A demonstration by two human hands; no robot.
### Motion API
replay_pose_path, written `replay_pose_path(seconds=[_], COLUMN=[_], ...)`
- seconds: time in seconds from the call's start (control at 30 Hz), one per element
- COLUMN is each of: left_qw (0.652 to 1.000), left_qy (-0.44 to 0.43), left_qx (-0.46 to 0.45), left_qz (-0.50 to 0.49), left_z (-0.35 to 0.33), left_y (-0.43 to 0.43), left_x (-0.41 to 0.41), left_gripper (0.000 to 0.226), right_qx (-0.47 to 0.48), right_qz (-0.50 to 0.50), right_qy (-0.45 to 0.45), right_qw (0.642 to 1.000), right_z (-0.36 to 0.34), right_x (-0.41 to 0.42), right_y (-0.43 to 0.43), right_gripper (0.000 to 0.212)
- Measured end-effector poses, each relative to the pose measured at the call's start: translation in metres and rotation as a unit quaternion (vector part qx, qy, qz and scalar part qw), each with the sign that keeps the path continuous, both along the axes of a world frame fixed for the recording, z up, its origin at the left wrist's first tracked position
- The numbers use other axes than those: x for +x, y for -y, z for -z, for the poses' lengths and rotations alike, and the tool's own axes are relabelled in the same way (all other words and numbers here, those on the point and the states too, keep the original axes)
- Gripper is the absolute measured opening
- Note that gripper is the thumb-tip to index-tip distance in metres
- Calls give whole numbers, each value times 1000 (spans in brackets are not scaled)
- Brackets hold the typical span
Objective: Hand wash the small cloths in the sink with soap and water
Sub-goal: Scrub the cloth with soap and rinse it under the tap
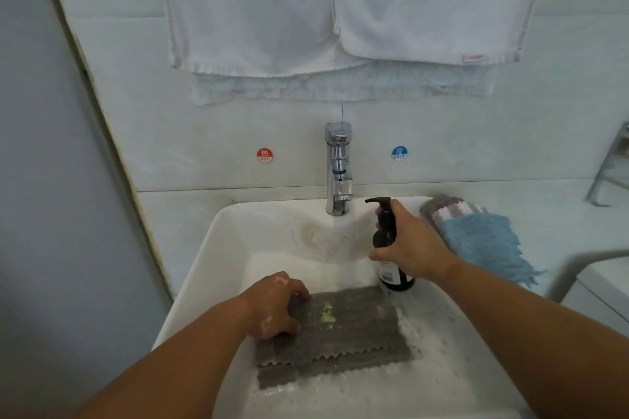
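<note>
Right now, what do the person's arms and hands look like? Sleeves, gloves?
Left forearm and right forearm bare, no sleeves in view. No gloves, watch or rings on left hand or right hand. White foam flecks the left hand's back.

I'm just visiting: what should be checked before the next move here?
1. The grey cloth lies flat in the sink: ok.
2. The left hand steadies it: ok.
3. There is soap on it: ok, a yellowish blob.
4. The right hand grips the bottle: ok.
5. The tap is running: not ok, no stream seen.
6. The blue cloth is in the sink: not ok, it lies on the counter.
</note>
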State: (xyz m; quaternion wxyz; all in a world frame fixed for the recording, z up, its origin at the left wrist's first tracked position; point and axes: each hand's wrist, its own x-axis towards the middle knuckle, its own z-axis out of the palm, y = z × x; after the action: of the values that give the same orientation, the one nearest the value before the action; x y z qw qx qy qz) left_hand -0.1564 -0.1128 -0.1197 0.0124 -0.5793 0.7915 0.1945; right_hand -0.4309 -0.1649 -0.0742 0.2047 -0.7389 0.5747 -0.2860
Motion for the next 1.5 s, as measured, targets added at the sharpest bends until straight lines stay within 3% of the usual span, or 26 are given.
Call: replay_pose_path(seconds=[0.2,0.4,0.67,0.83,0.97,1.1,1.27,1.5], left_qw=[1000,1000,1000,1000,1000,1000,1000,1000], left_qy=[-3,-1,-5,-3,-2,-5,-8,-7], left_qx=[5,6,4,4,6,8,10,12], left_qz=[3,3,-1,-4,-4,-7,-8,-9], left_z=[0,2,-1,-3,-3,-3,-5,-7], left_y=[3,2,0,-1,0,-2,-5,-7], left_x=[1,1,0,-1,-1,-2,-2,-2], left_gripper=[55,57,57,56,56,56,56,56], right_qx=[-36,-17,14,74,113,83,74,60], right_qz=[36,101,148,169,130,96,97,86], right_qy=[27,-38,-21,2,-55,-126,-143,-141], right_qw=[998,994,989,983,983,984,982,985], right_z=[6,5,4,9,15,20,17,14], right_x=[-8,-17,-8,-6,1,8,15,8], right_y=[5,5,2,-19,-51,-66,-65,-71], right_gripper=[70,87,79,94,82,76,65,76])
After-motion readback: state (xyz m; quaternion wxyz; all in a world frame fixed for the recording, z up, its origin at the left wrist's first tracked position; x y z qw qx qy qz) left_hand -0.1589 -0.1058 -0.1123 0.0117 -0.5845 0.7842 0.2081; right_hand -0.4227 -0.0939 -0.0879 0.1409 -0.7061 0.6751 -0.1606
